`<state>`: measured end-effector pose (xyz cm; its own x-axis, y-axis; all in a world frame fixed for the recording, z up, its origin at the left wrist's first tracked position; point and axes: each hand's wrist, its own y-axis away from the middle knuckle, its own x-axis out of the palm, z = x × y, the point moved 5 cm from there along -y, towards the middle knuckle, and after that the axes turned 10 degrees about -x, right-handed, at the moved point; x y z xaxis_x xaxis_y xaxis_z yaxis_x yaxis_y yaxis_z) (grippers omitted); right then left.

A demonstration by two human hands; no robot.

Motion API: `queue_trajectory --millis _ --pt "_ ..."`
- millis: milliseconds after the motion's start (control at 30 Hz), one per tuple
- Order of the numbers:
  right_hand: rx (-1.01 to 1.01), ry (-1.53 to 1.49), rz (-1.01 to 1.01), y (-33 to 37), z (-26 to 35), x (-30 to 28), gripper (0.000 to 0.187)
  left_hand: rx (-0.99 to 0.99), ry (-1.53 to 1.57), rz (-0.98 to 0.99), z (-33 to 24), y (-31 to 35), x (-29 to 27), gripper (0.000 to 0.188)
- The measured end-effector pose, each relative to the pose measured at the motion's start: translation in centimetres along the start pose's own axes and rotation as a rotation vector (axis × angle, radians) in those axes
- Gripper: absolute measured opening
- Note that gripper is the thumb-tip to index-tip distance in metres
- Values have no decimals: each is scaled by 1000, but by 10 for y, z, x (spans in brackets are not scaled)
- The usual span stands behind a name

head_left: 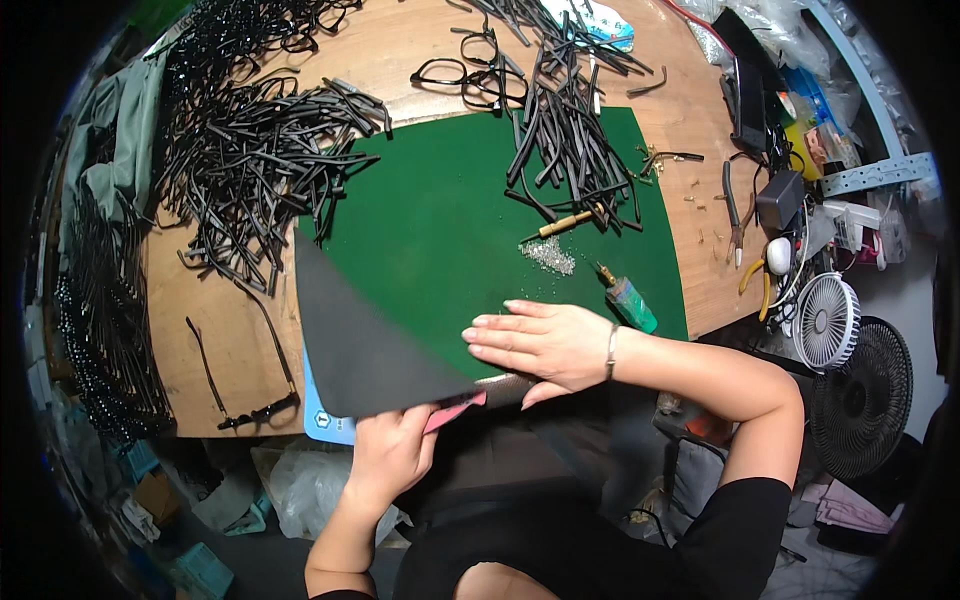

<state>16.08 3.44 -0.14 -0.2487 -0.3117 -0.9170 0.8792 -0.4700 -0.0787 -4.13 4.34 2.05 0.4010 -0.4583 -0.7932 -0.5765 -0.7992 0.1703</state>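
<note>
My right hand lies flat, fingers stretched out, on the green mat near its front edge. A silvery strip shows beside its thumb. At the front edge my left hand is closed on a pink flat piece; some of its fingertips are hidden by a dark grey sheet. This sheet covers the mat's near left corner; I cannot tell whether it is the mat's turned underside. Under it juts a light blue board. Small clear beads or screws lie heaped beyond my right hand.
Dark eyeglass temples are piled at left and far right of centre. Glasses frames lie at the back. Near the heap are a yellow-handled tool and a green bottle. Pliers and a white fan stand right.
</note>
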Motion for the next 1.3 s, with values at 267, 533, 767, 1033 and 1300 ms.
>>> queue_trajectory --millis 267,533,767,1033,1300 --pt "126 22 -98 -15 16 13 79 -6 -104 -45 -15 -12 -11 8" --pt "266 195 -34 23 21 1 80 -61 71 -281 -15 1 8 17" --pt "619 234 -453 78 11 -56 54 -52 -41 -252 -37 1 29 33" --pt "897 289 -541 87 -6 -27 46 14 -186 -195 -39 10 58 50" --pt "694 -410 -558 61 3 -48 35 116 -280 -151 -28 14 59 49"
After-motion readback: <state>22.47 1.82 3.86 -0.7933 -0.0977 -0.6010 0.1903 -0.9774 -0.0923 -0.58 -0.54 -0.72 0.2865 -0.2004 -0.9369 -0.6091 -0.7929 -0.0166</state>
